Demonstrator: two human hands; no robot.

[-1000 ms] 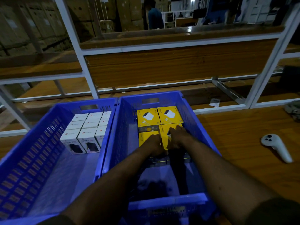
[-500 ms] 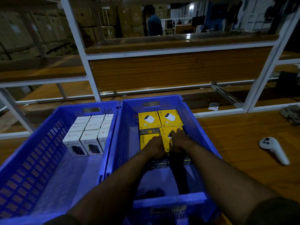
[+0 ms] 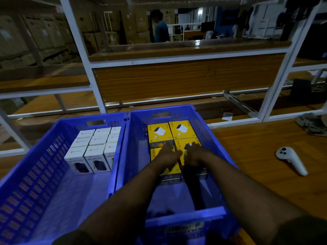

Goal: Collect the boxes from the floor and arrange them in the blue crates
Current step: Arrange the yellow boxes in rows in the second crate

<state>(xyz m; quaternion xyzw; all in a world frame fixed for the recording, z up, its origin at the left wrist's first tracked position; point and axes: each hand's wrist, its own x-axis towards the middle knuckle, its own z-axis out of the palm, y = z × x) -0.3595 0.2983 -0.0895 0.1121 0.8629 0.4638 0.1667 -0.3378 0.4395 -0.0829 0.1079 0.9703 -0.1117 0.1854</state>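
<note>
Both arms outstretched, left hand (image 3: pixel 169 154) and right hand (image 3: pixel 193 153) side by side, palms down

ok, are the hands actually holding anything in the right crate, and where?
Cannot tell a firm grip. The left hand and right hand lie on top of the near yellow boxes in the right crate; motion blur hides the fingers.

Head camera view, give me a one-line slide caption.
Both hands, left hand and right hand, rest on yellow cardboard boxes in the right blue plastic crate.

Blue crates (image 3: pixel 122 149) look like perforated moulded plastic; yellow boxes (image 3: pixel 160 132) glossy printed card (white boxes (image 3: pixel 96 150) likewise); bench (image 3: pixel 256 147) grained wood.
</note>
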